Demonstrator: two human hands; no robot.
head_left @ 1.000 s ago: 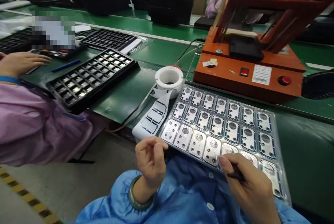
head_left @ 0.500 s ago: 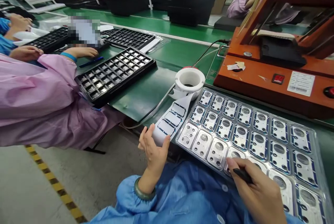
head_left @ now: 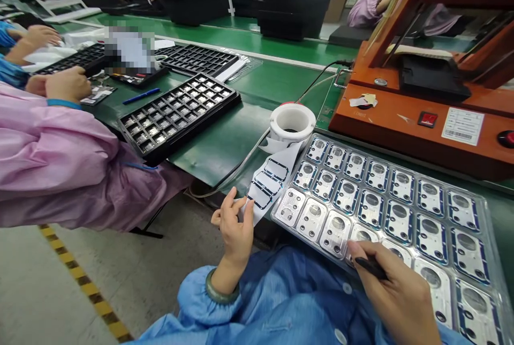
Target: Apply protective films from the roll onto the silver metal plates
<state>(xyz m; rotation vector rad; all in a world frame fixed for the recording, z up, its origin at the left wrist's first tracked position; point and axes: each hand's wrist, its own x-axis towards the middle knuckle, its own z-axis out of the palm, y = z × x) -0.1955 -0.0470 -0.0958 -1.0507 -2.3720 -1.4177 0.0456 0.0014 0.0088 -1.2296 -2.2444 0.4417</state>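
My left hand (head_left: 233,232) pinches the near corner of a white backing strip (head_left: 277,158) between thumb and fingers. Several dark blue frame-shaped stickers are on the strip, which runs back to a white roll (head_left: 292,121). My right hand (head_left: 395,280) is closed round a slim black tool (head_left: 371,267) whose tip is hidden by the fingers. Below that hand lies a clear plastic tray (head_left: 490,238) of silvery metal plates. Many plates, such as one in the back row (head_left: 377,174), carry blue borders; several in the front row, like this bare plate (head_left: 311,219), have none.
An orange machine (head_left: 409,125) stands behind the tray. To the left, a black compartment tray (head_left: 180,114) holds small shiny parts, with a blue pen (head_left: 141,96) beyond it. A co-worker in a pink sleeve (head_left: 52,147) sits at the left. A cable (head_left: 236,168) crosses the green bench.
My left hand's spread fingers have closed on the strip's corner, and the strip's near end has shifted slightly right. My right hand has barely moved. The co-worker's hand has drawn back left from the pen.
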